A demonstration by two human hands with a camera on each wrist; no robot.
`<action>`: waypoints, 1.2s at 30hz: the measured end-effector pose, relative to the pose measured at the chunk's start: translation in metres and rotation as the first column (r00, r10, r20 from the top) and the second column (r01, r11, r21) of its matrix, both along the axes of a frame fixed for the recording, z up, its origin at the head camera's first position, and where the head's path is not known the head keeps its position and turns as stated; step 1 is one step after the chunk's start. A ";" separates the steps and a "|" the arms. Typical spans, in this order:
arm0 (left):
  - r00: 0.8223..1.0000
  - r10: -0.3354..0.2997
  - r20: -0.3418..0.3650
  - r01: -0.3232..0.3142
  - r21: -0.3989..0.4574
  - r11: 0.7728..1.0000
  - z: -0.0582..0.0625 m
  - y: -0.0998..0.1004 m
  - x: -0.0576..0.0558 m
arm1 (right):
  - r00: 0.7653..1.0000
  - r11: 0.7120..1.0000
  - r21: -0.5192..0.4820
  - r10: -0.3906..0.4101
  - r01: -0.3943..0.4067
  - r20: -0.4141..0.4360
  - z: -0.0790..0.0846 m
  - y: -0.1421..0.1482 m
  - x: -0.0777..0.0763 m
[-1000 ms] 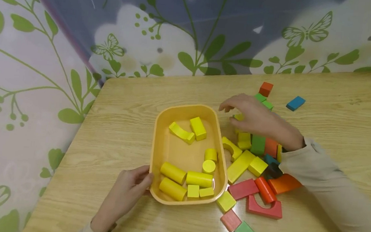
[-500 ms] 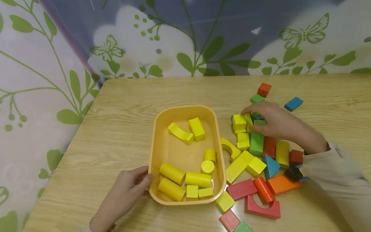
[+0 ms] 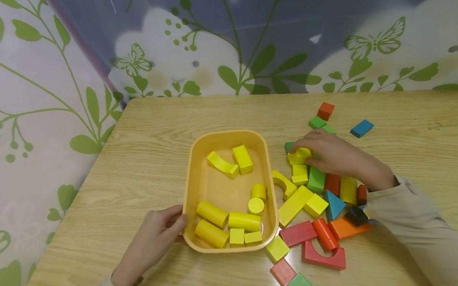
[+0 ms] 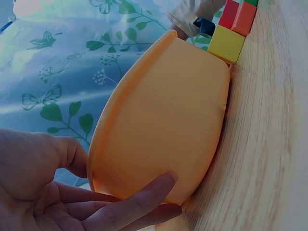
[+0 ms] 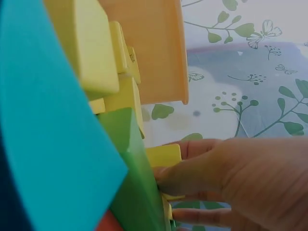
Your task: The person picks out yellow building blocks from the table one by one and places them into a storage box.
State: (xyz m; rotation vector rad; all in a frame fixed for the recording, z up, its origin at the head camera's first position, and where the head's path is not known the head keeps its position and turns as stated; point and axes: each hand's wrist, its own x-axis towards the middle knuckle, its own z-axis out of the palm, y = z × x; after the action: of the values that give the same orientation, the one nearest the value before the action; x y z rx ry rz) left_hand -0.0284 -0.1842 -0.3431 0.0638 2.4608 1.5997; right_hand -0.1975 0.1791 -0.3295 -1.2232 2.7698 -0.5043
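On the wooden table, a yellow-orange plastic bin [image 3: 190,180] holds several yellow blocks. My left hand [image 3: 155,236] holds the bin at its near left corner, thumb at the rim and fingers against the outer wall, as the left wrist view shows. Over the far end of the block pile, my right hand [image 3: 332,154] pinches a yellow block [image 5: 163,156] between thumb and fingers. That block is partly hidden by the hand. Close by lie a yellow cube [image 3: 299,174] and a green block [image 5: 137,178], which stands right beside the thumb in the right wrist view.
Right of the bin spread loose blocks: a long yellow block [image 3: 294,206], a yellow arch [image 3: 284,184], a blue triangle [image 3: 333,205] and a red arch [image 3: 325,256]. A red cube [image 3: 325,111] and a blue block [image 3: 362,128] lie farther back. A patterned wall [image 3: 205,45] borders the table.
My right hand moves from beside the bin's far right corner rightward over the pile, then its fingers close on a yellow block. My left hand stays at the bin.
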 end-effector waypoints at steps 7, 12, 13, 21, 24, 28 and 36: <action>1.000 -0.001 -0.006 0.001 0.002 1.000 0.000 0.000 0.000 | 0.996 0.994 0.063 -0.092 0.091 0.018 0.002 -0.001 0.001; 1.000 -0.017 -0.017 0.017 0.002 1.000 0.000 -0.002 0.000 | 0.980 0.981 0.126 -0.161 0.146 0.118 0.003 0.000 -0.001; 1.000 -0.018 -0.017 0.019 0.003 1.000 0.000 -0.002 0.000 | 0.977 0.980 0.134 -0.166 0.147 0.137 0.003 0.001 -0.002; 1.000 -0.025 -0.010 0.025 0.007 1.000 -0.001 -0.002 0.000 | 0.968 0.973 0.176 -0.182 0.151 0.175 0.004 0.004 -0.004; 1.000 -0.026 -0.008 0.026 0.001 1.000 -0.001 -0.002 0.000 | 0.969 0.971 0.180 -0.185 0.155 0.166 0.003 0.005 -0.005; 1.000 -0.026 -0.010 0.026 -0.002 1.000 -0.001 -0.002 0.000 | 0.973 0.975 0.163 -0.178 0.154 0.145 0.003 0.007 -0.007; 0.999 -0.035 -0.020 0.035 -0.006 0.999 0.000 -0.002 0.000 | 0.983 0.985 0.089 -0.155 0.146 0.102 0.009 0.007 -0.005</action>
State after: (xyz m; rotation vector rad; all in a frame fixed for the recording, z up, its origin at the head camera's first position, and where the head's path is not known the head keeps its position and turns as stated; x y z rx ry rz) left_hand -0.0284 -0.1861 -0.3429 0.1221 2.4646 1.5850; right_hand -0.2025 0.1859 -0.3205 -0.9454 2.7735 -0.4498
